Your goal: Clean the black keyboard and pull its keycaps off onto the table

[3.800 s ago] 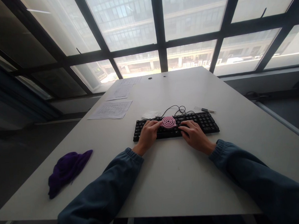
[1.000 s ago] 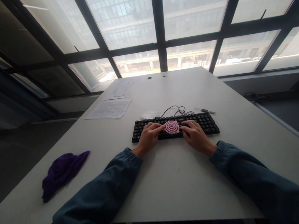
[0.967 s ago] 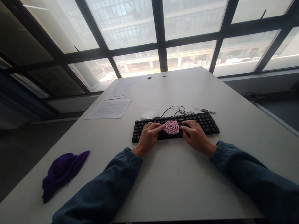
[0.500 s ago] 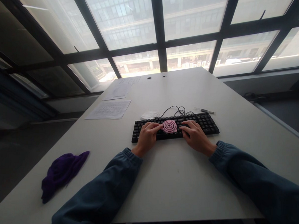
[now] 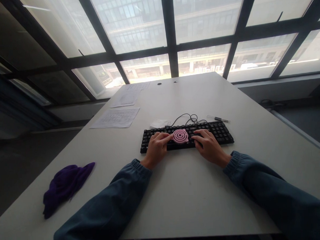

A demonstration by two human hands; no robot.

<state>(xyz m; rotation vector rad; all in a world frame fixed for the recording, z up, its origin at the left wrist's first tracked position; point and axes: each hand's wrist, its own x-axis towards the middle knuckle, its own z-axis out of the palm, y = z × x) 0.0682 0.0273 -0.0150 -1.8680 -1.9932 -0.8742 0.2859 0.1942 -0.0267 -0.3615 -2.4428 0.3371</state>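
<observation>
My left hand (image 5: 157,147) pinches the left edge of a pink round brush (image 5: 180,136) between thumb and fingers. Concentric rings mark the brush's top, small ear-like points stick out on its right, and short bristles show along its lower edge. It is over the middle of a black keyboard (image 5: 224,133). To the right of the brush, my right hand (image 5: 209,146) rests on the keys with its fingers bent and slightly apart, holding nothing that I can see. Both hands hide part of the keys.
Behind the keyboard lie its looped black cable (image 5: 194,117), a clear plastic wrapper (image 5: 160,123) and a thin screwdriver-like tool (image 5: 218,118). A purple cloth (image 5: 69,186) lies at the left of the white table (image 5: 190,196). Printed papers (image 5: 116,118) are farther back, before the windows.
Almost nothing differs. The whole view has shifted very slightly, and both hands and the brush keep their places on the keyboard.
</observation>
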